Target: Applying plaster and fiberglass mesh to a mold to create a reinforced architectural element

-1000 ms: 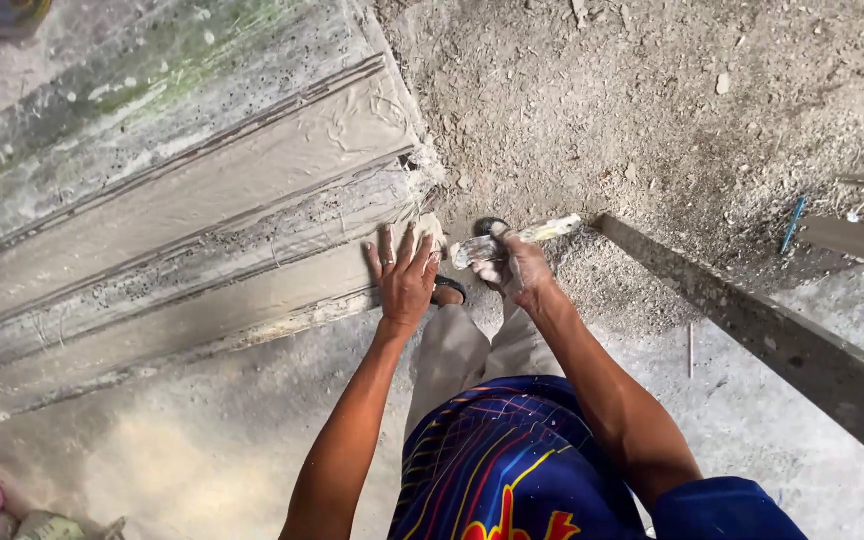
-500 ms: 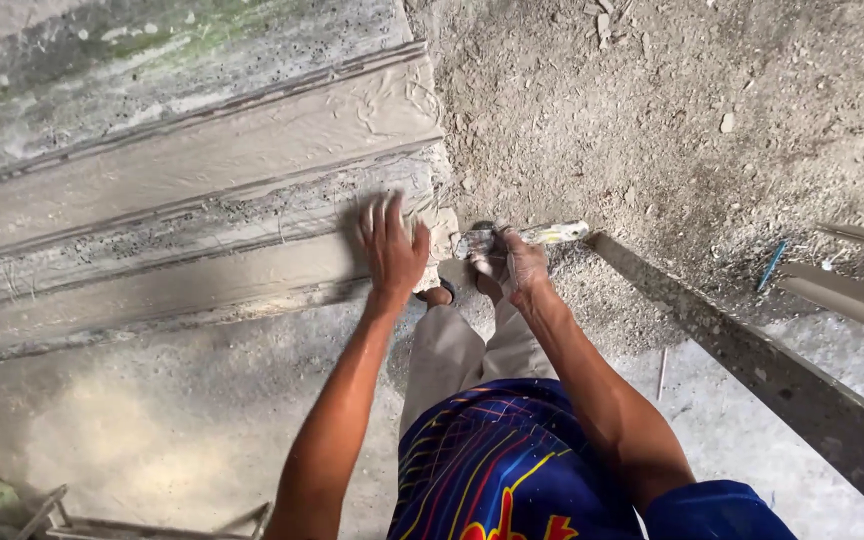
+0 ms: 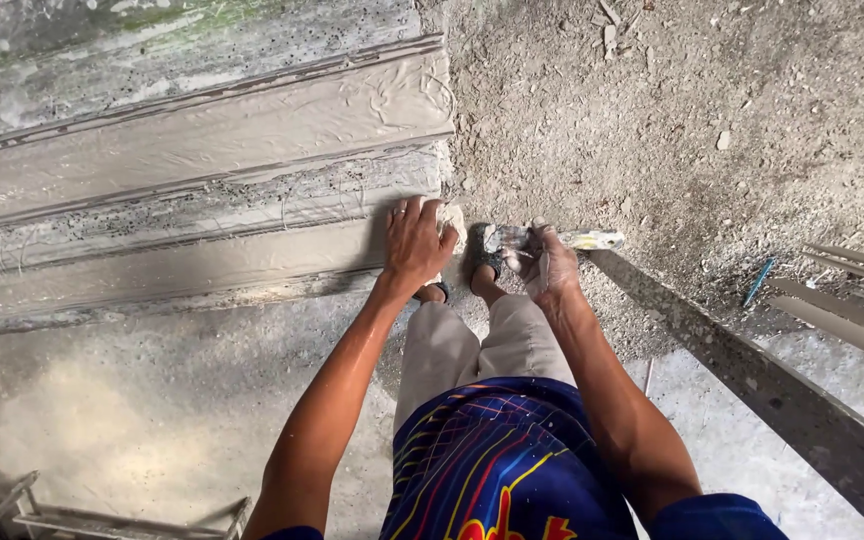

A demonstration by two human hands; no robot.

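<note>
My left hand presses flat, fingers together, on the wet grey plaster of a ridged moulding that runs leftward along the wall base. Its fingertips rest at the moulding's right end, near a lump of fresh plaster. My right hand, smeared with plaster, is closed around a plaster-coated trowel whose pale blade points right. The right hand hovers beside my sandalled foot, just right of the moulding's end.
Rough dusty ground with rubble lies beyond the moulding. A long grey straightedge board slants from the trowel to the lower right. Pale strips and a small blue stick lie at the right. A metal frame sits bottom left.
My left hand slid from spread fingers at the moulding's lower edge onto its face, fingers drawn together. The view shifted right and up; the right hand kept the trowel.
</note>
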